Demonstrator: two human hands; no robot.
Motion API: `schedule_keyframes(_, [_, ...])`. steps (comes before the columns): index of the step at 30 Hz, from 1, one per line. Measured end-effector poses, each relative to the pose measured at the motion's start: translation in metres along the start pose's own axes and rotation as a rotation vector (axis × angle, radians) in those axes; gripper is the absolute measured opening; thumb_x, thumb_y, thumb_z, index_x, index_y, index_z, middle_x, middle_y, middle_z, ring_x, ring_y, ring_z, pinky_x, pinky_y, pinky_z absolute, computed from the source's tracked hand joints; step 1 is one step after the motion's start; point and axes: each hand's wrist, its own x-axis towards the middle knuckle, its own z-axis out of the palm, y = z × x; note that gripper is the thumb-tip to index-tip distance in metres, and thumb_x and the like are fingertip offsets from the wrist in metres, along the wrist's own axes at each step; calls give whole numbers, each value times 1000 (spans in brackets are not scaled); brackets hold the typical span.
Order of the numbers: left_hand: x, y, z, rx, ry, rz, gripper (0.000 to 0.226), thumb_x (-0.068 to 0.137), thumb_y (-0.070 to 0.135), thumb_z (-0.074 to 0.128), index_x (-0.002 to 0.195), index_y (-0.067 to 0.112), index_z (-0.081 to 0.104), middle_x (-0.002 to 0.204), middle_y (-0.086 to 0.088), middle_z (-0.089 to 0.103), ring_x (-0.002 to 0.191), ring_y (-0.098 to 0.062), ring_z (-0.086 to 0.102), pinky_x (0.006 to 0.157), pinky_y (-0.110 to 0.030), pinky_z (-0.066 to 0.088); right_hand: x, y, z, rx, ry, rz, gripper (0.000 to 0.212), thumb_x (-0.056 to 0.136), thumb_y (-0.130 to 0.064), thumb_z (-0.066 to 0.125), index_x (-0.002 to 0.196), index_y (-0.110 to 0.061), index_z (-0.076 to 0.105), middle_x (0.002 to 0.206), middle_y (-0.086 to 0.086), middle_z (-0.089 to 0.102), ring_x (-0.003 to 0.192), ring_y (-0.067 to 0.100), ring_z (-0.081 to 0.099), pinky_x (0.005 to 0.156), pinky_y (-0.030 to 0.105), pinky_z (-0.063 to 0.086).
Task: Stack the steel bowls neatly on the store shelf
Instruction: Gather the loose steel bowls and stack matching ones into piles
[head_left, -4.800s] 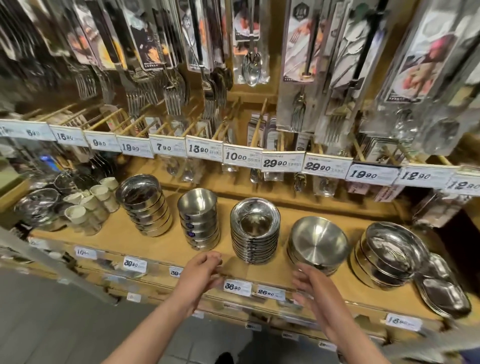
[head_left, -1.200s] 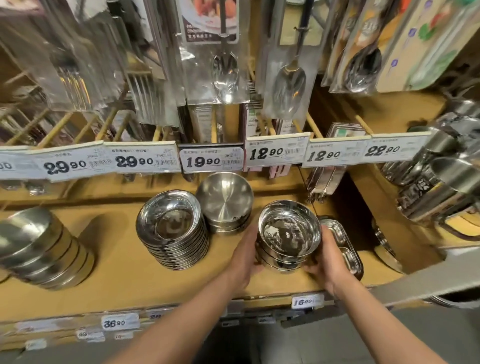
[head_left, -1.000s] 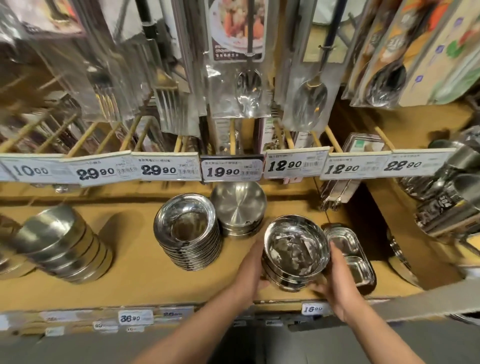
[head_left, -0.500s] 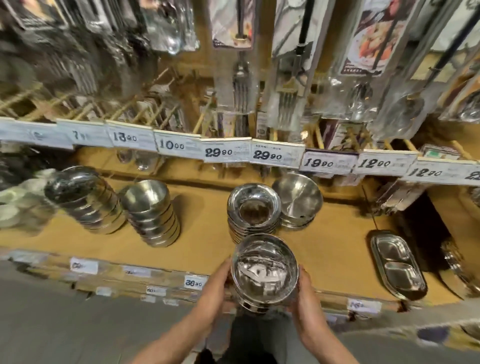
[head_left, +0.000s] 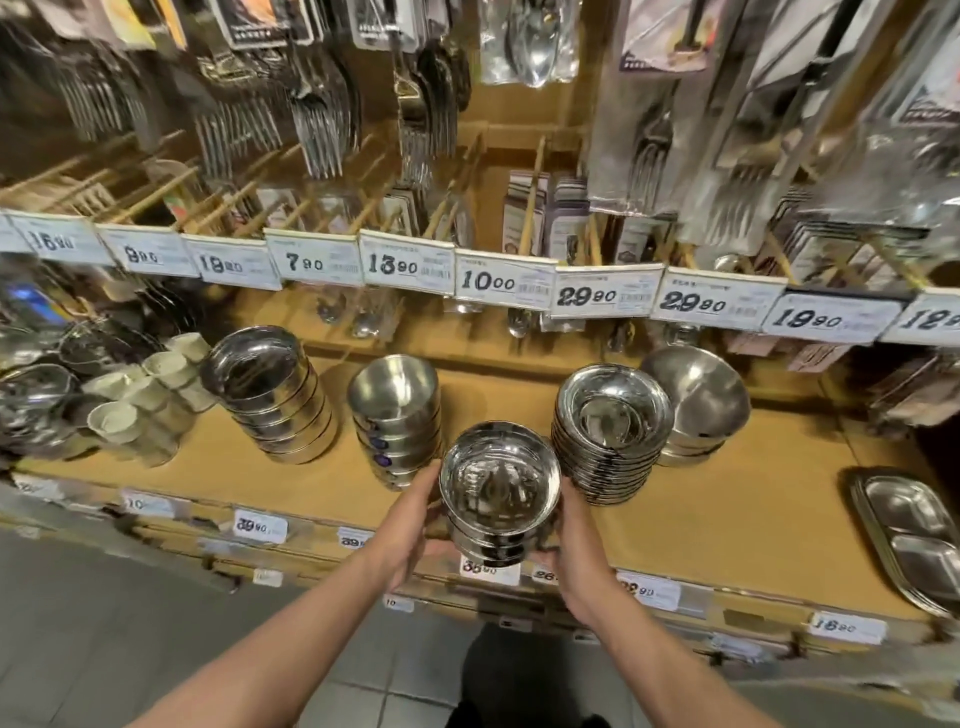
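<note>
Head view shows our two hands clasping a short stack of shiny round steel bowls (head_left: 500, 491) from either side at the near edge of the tan wooden store shelf (head_left: 727, 519). Our left hand (head_left: 415, 525) curls around the stack's left wall, and our right hand (head_left: 574, 545) curls around its right wall and base. We cannot tell whether the stack rests on the shelf or is held just above it.

Just to the left stands a stack of deep matte steel bowls (head_left: 396, 415), and farther left a leaning stack of wide polished steel bowls (head_left: 270, 395). Just to the right sits a tall stack of shallow rimmed steel dishes (head_left: 610, 431), with a stack of brushed steel bowls (head_left: 696, 400) behind it on the far right. A divided steel tray (head_left: 909, 535) lies at the right edge. White price tags (head_left: 504, 280) line the rail above.
</note>
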Motion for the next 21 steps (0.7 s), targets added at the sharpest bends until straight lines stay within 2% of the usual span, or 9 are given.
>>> schedule_keyframes(2, [7,2,-5,-12,1,-6,35,98,63,39,109,53,71,119,13,73,123,-18,60,72,-38,60,7,1,6,-16,2,-24,39,97,-65,43,126,-46,61,132,-12,64,122,13,56,103,59,49])
schedule_keyframes(4, [15,3,-10,-26,0,-2,34,99,62,39,107,53,71,119,14,73,121,-14,61,73,-39,61,13,1,9,-7,12,-36,36,96,-64,45,122,-48,63,131,-14,64,123,12,55,102,58,50])
schedule_keyframes(7, [26,4,-10,-51,-24,21,36,99,60,40,111,47,72,121,9,73,112,-11,69,73,-39,61,24,6,8,29,51,-45,34,99,-56,45,122,-39,65,128,-7,68,122,15,59,102,52,51])
schedule_keyframes(12, [31,-6,-4,-170,70,37,37,103,47,44,121,29,70,120,2,74,92,-8,74,67,-24,59,28,7,3,20,56,-50,36,103,-47,43,129,-34,63,129,-9,68,124,12,59,105,48,50])
schedule_keyframes(15, [22,-20,-3,-173,146,49,34,105,40,42,120,25,69,115,3,76,101,-10,73,72,-24,59,21,11,-11,-55,71,-17,38,104,-42,44,139,-31,54,135,-11,62,123,9,58,105,49,50])
schedule_keyframes(17, [15,-31,-1,-156,237,28,32,104,37,45,116,19,68,113,-6,76,102,-24,72,80,-34,58,16,16,-27,-101,93,-14,25,104,-38,47,125,-36,61,119,-18,68,108,3,64,99,45,55])
schedule_keyframes(19, [7,-43,1,-137,316,-4,29,103,32,49,113,9,64,112,-20,71,96,-30,68,83,-41,55,12,16,-46,-98,157,-16,17,104,-29,50,110,-34,66,99,-14,74,90,8,71,90,42,60])
schedule_keyframes(21, [0,-54,5,-133,347,-37,28,102,25,50,110,1,63,108,-31,66,91,-30,65,78,-40,52,9,14,-66,-106,202,-31,16,103,-23,52,111,-27,66,104,-5,73,91,15,71,89,44,61])
